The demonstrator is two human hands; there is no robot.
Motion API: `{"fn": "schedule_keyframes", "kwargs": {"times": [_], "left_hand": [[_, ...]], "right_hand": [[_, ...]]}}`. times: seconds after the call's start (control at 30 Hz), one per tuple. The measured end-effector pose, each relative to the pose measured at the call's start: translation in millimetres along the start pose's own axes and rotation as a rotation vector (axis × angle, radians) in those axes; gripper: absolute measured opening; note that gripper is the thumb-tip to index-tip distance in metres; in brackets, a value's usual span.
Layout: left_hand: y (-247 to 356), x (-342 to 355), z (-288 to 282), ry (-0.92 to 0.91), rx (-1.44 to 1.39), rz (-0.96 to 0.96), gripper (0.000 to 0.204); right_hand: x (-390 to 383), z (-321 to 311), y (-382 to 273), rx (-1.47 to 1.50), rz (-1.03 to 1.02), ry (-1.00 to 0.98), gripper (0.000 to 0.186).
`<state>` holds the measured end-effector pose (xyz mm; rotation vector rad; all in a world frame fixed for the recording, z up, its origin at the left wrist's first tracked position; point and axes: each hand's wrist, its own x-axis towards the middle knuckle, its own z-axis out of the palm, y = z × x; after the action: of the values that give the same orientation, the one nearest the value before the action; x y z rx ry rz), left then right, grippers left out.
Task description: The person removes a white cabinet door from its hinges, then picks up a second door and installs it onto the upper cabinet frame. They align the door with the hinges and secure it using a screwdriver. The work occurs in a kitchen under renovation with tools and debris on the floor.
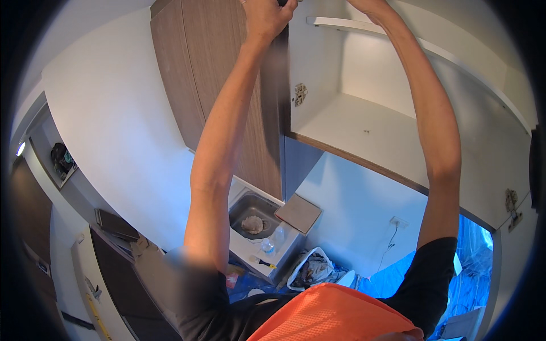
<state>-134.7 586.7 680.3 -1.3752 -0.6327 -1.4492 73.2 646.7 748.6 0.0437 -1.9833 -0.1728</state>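
Both my arms reach up to an open white wall cabinet (375, 122). My left hand (266, 17) is at its upper left front edge, beside the brown wood-grain doors (219, 85). Its fingers curl by a small dark thing, cut off by the picture's top edge, that I cannot make out. Inside the cabinet's upper part is my right hand (369, 7), near a white shelf strip (352, 24); its fingers lie outside the picture. A metal hinge (300, 95) sits on the left inner wall, and another hinge (513, 207) on the right side.
Below, a steel sink (242, 207) holds a pale crumpled thing. A square board (298, 213) leans at its corner. A clear bottle (267, 245) and a brush (261, 262) lie on the counter. A stuffed white bag (313, 267) and blue sheeting (475, 256) are lower down.
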Motion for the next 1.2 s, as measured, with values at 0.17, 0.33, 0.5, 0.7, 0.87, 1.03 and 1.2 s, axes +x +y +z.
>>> {"fn": "schedule_keyframes", "kwargs": {"times": [0.17,0.33,0.5,0.7,0.87,1.03,1.2], "left_hand": [[3.5,2.6,-2.7,-0.009,0.042,0.002,0.059],[8.6,2.6,-0.1,0.025,-0.004,-0.002,0.058],[8.4,16.7,-4.4,-0.069,0.208,0.178,0.04],[4.4,32.9,4.1,-0.197,0.283,0.221,0.026],[-8.6,45.9,4.6,-0.239,0.291,0.286,0.021],[-8.3,57.4,3.8,-0.282,0.345,0.302,0.018],[0.7,61.1,3.6,-0.307,0.401,0.247,0.02]], "right_hand": [[-5.9,-6.5,-9.0,0.294,0.302,-0.011,0.023],[4.1,-4.1,-11.3,-0.179,0.452,0.053,0.023],[-8.2,-2.1,-17.8,-0.079,0.059,0.002,0.022],[-6.8,2.0,-22.6,0.17,0.585,0.09,0.018],[-5.0,-5.0,-21.1,-0.081,0.143,-0.019,0.013],[-1.4,-4.8,-22.1,0.146,0.246,-0.03,0.016],[5.9,8.5,-15.2,0.331,0.486,0.216,0.025]]}}
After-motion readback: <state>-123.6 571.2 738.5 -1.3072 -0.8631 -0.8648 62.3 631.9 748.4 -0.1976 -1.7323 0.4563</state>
